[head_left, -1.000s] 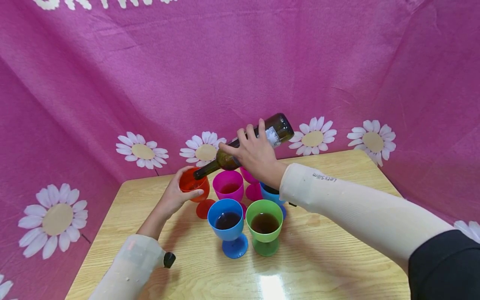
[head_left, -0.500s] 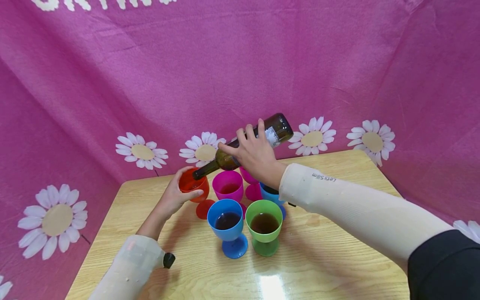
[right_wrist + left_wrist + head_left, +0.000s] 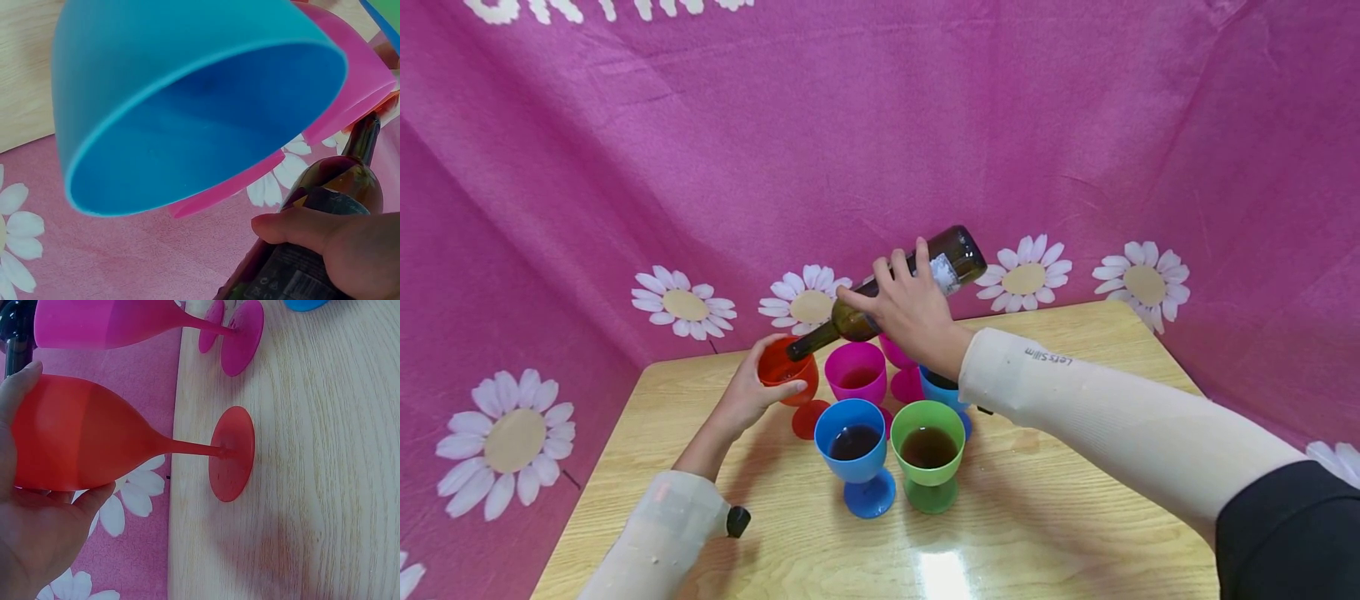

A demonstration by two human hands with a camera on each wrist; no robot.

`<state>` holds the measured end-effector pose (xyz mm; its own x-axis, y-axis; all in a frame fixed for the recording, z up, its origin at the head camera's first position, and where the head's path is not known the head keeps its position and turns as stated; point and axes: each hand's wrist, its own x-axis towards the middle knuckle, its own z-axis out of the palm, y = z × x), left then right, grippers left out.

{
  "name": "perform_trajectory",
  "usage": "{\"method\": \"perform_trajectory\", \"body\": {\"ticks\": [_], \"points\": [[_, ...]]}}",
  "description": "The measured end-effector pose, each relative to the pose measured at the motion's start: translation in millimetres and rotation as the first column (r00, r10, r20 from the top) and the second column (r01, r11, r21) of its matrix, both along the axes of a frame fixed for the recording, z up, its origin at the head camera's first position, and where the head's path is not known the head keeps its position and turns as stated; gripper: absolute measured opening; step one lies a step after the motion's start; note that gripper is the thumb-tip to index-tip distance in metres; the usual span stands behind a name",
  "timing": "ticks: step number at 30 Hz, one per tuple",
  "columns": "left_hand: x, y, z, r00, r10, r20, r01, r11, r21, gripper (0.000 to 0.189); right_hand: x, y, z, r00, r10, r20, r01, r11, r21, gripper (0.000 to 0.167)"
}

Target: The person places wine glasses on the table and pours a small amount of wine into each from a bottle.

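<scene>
My left hand (image 3: 751,390) grips the bowl of a red goblet (image 3: 805,379), thumb on the near side and fingers round the far side. In the left wrist view the red goblet (image 3: 94,434) stands with its foot on the table, and a darker band shows low in its bowl. My right hand (image 3: 917,308) holds a dark green wine bottle (image 3: 958,254) round its body, tilted steeply down to the left. The bottle's mouth lies at the red goblet's rim. In the right wrist view my right thumb (image 3: 300,228) lies across the bottle's label (image 3: 294,278).
Close by stand a magenta goblet (image 3: 857,367), a blue goblet (image 3: 852,433) and a green goblet (image 3: 929,450), all holding dark liquid. Another magenta goblet (image 3: 907,383) and another blue one (image 3: 943,392) are partly hidden under my right arm. A pink flowered cloth (image 3: 880,150) hangs behind the wooden table (image 3: 1045,517).
</scene>
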<state>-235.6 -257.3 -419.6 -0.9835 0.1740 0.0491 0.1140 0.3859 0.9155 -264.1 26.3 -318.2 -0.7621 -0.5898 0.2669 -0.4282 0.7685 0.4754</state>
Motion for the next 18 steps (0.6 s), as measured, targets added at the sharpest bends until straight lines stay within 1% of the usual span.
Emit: {"method": "perform_trajectory", "body": {"ticks": [10,18], "points": [[-0.6,0.1,-0.4,1.0,0.002,0.007,-0.002,1.0,-0.001,0.084,0.0,-0.7,0.7,1.0,0.001,-0.005,-0.001,1.0,0.008,0.091],[-0.1,0.4,0.0,1.0,-0.001,-0.005,0.001,1.0,-0.003,0.082,0.8,0.2,-0.7,1.0,-0.011,0.019,0.012,1.0,-0.013,0.09]]}}
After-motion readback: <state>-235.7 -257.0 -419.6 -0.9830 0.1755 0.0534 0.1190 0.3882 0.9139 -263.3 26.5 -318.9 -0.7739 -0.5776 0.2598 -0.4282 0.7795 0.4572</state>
